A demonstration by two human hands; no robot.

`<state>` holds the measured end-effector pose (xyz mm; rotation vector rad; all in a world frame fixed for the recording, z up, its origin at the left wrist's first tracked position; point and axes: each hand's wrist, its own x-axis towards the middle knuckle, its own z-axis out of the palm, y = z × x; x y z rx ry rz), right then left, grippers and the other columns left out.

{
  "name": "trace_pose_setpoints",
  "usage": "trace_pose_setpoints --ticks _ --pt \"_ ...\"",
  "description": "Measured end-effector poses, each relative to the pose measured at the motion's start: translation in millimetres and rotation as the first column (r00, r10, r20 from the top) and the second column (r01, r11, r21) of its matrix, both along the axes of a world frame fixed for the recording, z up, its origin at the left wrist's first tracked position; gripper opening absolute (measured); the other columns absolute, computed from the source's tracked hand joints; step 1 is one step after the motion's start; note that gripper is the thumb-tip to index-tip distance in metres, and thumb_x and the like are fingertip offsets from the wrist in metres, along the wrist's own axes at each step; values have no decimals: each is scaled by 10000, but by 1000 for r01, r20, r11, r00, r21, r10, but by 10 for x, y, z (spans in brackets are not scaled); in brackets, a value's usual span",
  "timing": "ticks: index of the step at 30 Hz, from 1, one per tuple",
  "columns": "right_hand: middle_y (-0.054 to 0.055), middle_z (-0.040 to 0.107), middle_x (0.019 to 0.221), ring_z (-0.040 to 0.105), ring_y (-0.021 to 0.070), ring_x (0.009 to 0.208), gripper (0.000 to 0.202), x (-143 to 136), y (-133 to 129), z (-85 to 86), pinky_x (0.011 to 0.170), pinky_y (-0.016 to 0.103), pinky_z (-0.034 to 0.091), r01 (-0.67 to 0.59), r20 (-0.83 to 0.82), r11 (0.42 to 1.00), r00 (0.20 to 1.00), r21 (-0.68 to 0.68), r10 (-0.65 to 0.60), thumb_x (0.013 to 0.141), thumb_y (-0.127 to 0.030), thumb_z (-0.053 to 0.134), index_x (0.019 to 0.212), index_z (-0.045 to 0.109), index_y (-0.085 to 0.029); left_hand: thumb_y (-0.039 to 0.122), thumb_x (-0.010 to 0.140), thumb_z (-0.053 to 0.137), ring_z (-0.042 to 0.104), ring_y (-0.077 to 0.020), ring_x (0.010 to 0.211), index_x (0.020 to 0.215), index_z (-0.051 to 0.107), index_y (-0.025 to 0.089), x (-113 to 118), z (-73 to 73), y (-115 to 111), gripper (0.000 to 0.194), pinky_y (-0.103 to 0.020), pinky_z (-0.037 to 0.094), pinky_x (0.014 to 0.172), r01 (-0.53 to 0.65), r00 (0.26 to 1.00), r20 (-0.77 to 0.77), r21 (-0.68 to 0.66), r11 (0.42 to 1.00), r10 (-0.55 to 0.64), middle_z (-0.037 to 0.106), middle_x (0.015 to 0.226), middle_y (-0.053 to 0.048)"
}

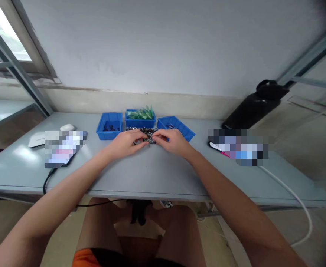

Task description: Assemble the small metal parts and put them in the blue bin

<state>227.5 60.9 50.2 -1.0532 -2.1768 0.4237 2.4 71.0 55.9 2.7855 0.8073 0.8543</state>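
A heap of small, dark, shiny metal pieces, perhaps screws or rivets, [148, 131] lies on the grey table in front of three blue bins. My left hand [126, 143] rests at the heap's left and near side, its thumb and fingers bent together. From the right, my right hand [174, 141] reaches the same pieces, thumb and forefinger pinched. The fingertips of both hands nearly meet; whatever lies between them is too small to make out. Part of the heap is hidden behind the hands.
The left blue bin [109, 134] holds dark small parts, the middle bin [140, 122] green strips, the right bin [187, 132] thin metal pieces. Phones [68, 148] [242, 148] with cables lie on both sides. A black bottle [253, 107] stands tilted-looking at right.
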Motion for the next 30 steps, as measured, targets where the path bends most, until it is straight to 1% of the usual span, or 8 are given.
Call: trace_pose_setpoints --ticks 8,12,15,18,20,23,25,30 --pt "9 680 698 553 116 614 199 -18 -10 -12 613 235 386 -13 -13 1000 1000 -1 13 881 -330 544 859 682 -189 316 978 500 645 -153 834 1009 700 166 -7 -66 73 251 -263 510 759 -41 988 153 84 996 28 686 912 -62" --pt "-3 649 672 522 107 596 197 -46 -18 -37 594 231 355 -60 9 998 998 -17 61 892 -326 530 854 663 -185 326 978 505 645 -146 833 998 717 177 12 -87 64 260 -261 524 762 -1 979 200 134 991 -26 680 897 -57" --pt "-9 608 656 486 99 589 216 -68 -28 -57 595 231 336 -97 44 995 994 3 97 899 -308 502 773 620 -178 343 966 528 640 -152 860 979 728 187 49 -98 36 254 -275 533 778 42 974 216 155 987 -76 678 913 -63" --pt "-15 569 633 464 94 583 254 -83 -46 -56 599 232 332 -135 61 991 989 1 134 903 -298 483 700 572 -174 328 951 553 640 -172 939 961 721 181 79 -90 -1 223 -305 533 840 74 968 229 129 989 -102 695 975 -75" --pt "-16 568 633 463 94 581 253 -84 -55 -46 600 232 332 -142 60 990 988 -9 142 908 -305 486 719 588 -171 300 944 554 646 -171 948 980 705 179 84 -72 -25 197 -292 537 822 63 968 241 65 996 -77 709 994 -68" --pt "-14 598 655 473 95 580 226 -73 -54 -28 596 231 333 -115 42 993 992 -24 115 911 -328 505 837 651 -173 272 932 549 649 -137 817 975 686 174 73 -42 -44 174 -233 526 705 1 969 247 -14 1000 2 719 928 -42" --pt "-10 619 667 485 98 580 237 -62 -48 -20 592 231 336 -80 23 996 996 -35 81 912 -349 509 888 674 -179 268 919 561 631 -129 758 936 683 170 63 -35 -40 158 -226 507 678 -33 972 232 -2 999 32 710 862 -31" --pt "-1 633 669 499 102 582 286 -56 -50 -17 584 236 340 -42 0 998 999 -51 42 914 -390 502 843 681 -179 269 899 593 613 -151 804 911 672 169 68 -63 -12 128 -251 489 713 -50 981 189 61 997 37 679 834 -37"
